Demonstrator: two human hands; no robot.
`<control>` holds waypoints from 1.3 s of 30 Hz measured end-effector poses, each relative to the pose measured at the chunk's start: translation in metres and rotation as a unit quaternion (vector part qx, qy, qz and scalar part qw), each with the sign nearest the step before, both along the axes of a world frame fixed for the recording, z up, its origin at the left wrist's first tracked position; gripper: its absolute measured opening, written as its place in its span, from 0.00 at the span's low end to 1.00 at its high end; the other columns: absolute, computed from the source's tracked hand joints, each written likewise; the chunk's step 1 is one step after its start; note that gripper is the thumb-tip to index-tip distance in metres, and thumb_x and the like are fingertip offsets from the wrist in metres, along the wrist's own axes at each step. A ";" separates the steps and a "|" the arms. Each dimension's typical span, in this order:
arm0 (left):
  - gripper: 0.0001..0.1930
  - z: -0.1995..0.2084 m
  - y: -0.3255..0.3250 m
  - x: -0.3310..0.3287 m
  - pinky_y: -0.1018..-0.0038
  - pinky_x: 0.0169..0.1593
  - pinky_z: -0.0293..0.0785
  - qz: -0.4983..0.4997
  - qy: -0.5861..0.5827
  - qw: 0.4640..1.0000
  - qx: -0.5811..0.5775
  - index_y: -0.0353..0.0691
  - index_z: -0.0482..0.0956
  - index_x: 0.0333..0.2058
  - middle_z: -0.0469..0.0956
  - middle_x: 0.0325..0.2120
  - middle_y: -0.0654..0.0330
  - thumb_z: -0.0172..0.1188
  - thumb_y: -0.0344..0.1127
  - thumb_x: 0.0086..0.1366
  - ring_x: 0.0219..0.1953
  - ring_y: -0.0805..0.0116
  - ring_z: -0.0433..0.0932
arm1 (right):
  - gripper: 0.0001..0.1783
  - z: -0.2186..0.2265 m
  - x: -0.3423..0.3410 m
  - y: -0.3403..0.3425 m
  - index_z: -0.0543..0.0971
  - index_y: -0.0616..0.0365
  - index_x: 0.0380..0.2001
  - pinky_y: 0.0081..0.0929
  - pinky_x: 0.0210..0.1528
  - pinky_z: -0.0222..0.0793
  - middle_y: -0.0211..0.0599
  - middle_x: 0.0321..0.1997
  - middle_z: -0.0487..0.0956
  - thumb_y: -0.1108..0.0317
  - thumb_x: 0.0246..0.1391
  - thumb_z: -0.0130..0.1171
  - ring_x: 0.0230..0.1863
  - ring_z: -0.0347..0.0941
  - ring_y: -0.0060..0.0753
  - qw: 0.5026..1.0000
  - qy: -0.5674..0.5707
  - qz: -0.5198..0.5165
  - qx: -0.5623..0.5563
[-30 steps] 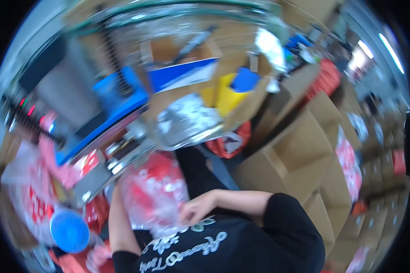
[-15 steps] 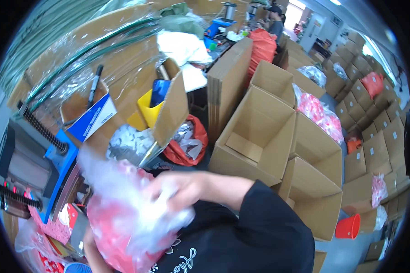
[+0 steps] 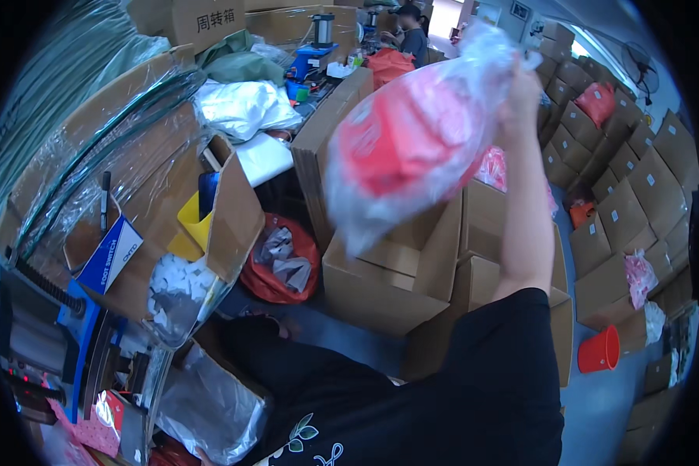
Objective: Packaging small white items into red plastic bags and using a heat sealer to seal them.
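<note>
My right hand (image 3: 520,97), its arm stretched out and raised, is closed round the gathered neck of a clear plastic bag (image 3: 415,144). Red and pink pieces fill the bag, which hangs tilted and slightly blurred. Below and behind it stands an open cardboard box (image 3: 388,299), partly covered by the bag. Another open carton (image 3: 485,283) sits beside that box, behind my forearm. My left hand is not in view.
At left are a blue machine (image 3: 85,349), a cardboard bin of white scraps (image 3: 180,287) and a grey-lined box (image 3: 210,404). A red sack (image 3: 283,260) stands on the floor. Stacked cartons (image 3: 656,175) and a red bucket (image 3: 598,349) are at right. A person (image 3: 412,39) is far back.
My right hand has carried the plastic bag from close to my body up, away and to the right, over the open boxes. The view has turned, and my left forearm has left it.
</note>
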State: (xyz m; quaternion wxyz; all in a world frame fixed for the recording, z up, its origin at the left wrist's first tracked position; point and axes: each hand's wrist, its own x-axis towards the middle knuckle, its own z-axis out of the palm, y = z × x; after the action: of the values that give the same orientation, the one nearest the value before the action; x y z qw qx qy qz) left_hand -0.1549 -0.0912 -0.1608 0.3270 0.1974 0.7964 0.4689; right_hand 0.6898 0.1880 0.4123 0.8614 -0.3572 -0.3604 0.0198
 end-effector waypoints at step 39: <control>0.08 0.105 -0.048 0.107 0.70 0.34 0.74 0.157 0.204 0.966 0.036 0.35 0.72 0.35 0.78 0.24 0.56 0.61 0.30 0.62 0.28 0.66 0.79 | 0.16 -0.439 -0.558 -0.110 0.77 0.58 0.47 0.41 0.50 0.71 0.48 0.46 0.79 0.63 0.57 0.58 0.47 0.76 0.51 0.296 -0.668 0.675 -0.103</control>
State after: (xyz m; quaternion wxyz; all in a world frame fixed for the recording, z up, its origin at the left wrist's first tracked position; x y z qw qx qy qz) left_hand -0.0481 -0.1396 -0.0556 0.0726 0.1726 0.8497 0.4929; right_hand 0.1316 0.0777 -0.0266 -0.0356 0.0356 -0.9212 0.3859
